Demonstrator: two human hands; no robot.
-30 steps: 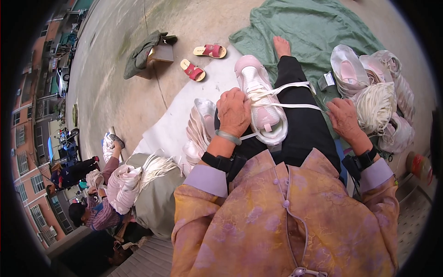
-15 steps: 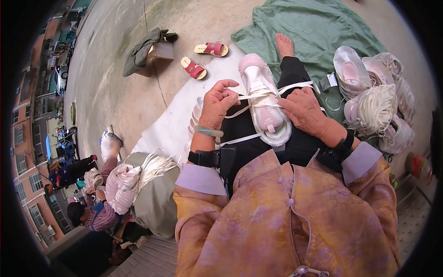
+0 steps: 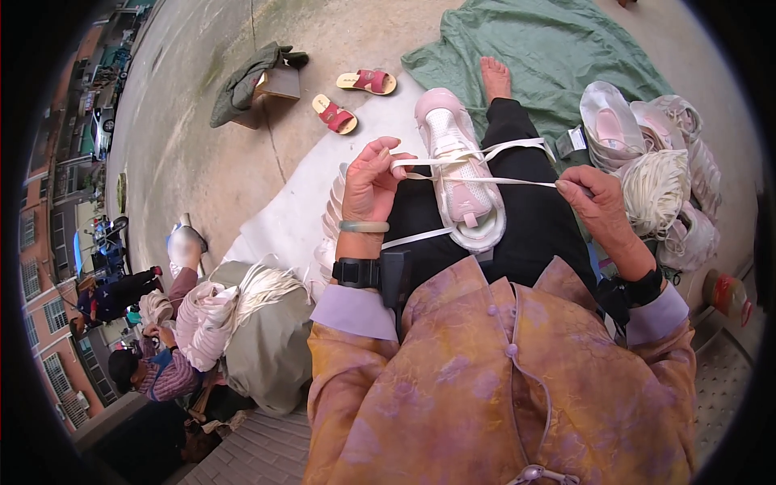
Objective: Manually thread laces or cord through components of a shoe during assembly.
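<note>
Evidently partway: left hand (image 3: 368, 184), right hand (image 3: 600, 206) each pinching white lace (image 3: 521, 182); pink-and-white shoe (image 3: 467, 207) between them, lace crossed over it, no bow visible, so lacing likely unfinished (more shoes (image 3: 611, 123) beyond right hand)

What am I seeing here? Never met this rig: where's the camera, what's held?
No machine: these are a person's own bare hands. The view comes from the left of two fisheye cameras worn on the head, looking down, so straight edges bend toward the dark rim.

A pink-and-white sneaker lies on the black-trousered lap, toe pointing away. The left hand pinches white lace beside it; the right hand holds a lace strand out to the right.

Further right are more pale shoes and a bundle of white laces. Ahead lie a green sheet and red-strapped slippers.
</note>
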